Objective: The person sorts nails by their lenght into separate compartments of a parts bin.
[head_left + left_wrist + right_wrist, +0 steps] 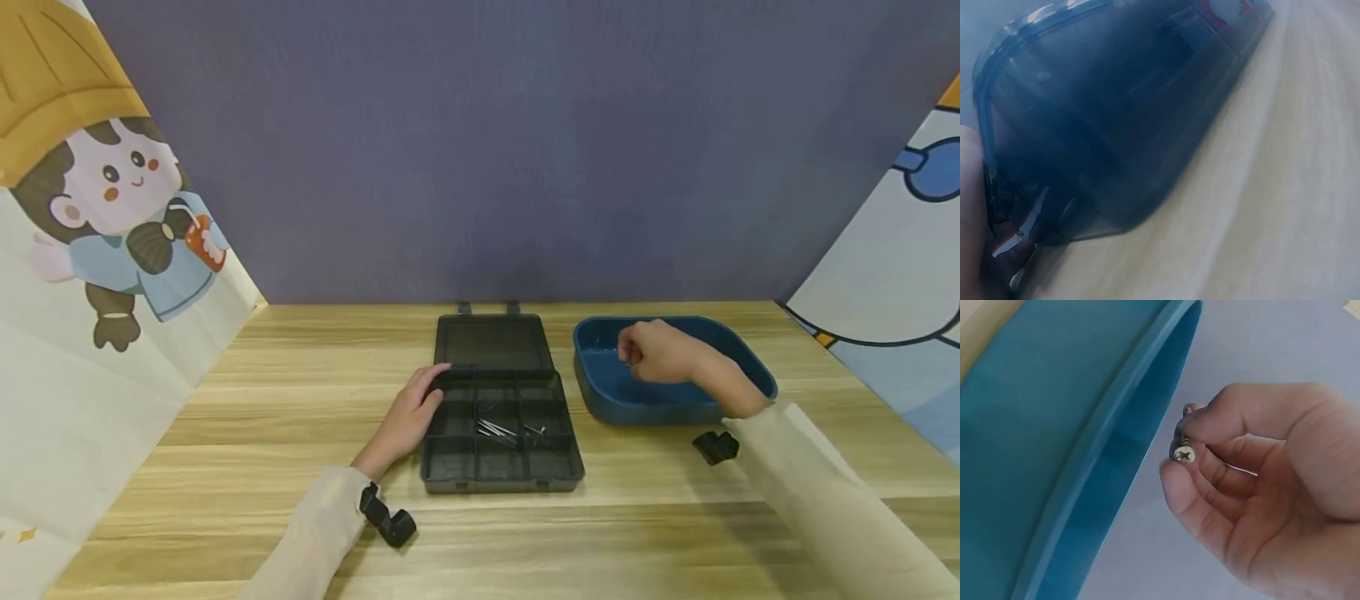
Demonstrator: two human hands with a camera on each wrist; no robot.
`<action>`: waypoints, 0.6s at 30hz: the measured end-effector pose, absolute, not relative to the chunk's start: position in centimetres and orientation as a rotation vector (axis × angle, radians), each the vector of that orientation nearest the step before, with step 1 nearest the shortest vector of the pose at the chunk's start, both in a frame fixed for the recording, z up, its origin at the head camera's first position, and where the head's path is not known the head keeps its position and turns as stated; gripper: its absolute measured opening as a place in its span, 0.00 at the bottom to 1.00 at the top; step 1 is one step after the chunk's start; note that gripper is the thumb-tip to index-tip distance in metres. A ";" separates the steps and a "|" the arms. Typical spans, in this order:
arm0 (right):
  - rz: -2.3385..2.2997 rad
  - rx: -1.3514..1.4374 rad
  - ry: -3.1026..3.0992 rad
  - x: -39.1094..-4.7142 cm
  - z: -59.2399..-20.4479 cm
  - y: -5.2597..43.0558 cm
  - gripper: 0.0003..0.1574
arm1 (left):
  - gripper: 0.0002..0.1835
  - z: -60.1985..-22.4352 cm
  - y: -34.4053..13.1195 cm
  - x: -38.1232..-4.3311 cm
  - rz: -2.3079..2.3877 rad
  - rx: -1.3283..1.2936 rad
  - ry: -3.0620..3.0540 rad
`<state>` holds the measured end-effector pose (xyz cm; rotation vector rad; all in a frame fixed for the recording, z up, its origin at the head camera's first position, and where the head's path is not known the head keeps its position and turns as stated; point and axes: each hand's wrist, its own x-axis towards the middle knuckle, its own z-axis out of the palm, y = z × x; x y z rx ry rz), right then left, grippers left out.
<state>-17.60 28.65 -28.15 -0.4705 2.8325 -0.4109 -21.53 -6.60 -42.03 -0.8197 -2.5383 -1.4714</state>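
Above the blue bin (611, 410), my right hand (660, 352) pinches a small screw (1185, 454) between thumb and fingers. Its cross-slotted head shows in the right wrist view. My left hand (405, 417) rests at the left side of a dark see-through compartment box (498, 485), fingers along its edge. The box lies with its lid (493, 342) folded back. Several long thin nails (495, 429) lie in its middle compartment. A small screw-like piece (537, 430) is in the compartment to their right. Small bits in the bin are too faint to make out.
Box and bin stand side by side on a wood-grain table (315, 383), with a narrow gap between them. A dark blue-grey panel (480, 167) rises behind the table. Printed cartoon sheets flank it left and right.
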 end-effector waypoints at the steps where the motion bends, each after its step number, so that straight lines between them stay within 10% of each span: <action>1: -0.410 -0.480 2.833 -17.6 -28.2 28.5 0.08 | 0.22 -42.0 -6.6 -21.5 -1.463 -0.822 -2.533; 18: -0.436 -0.599 2.820 -17.5 -29.0 25.8 0.08 | 0.22 -42.0 -6.6 -21.5 -1.465 -0.811 -2.538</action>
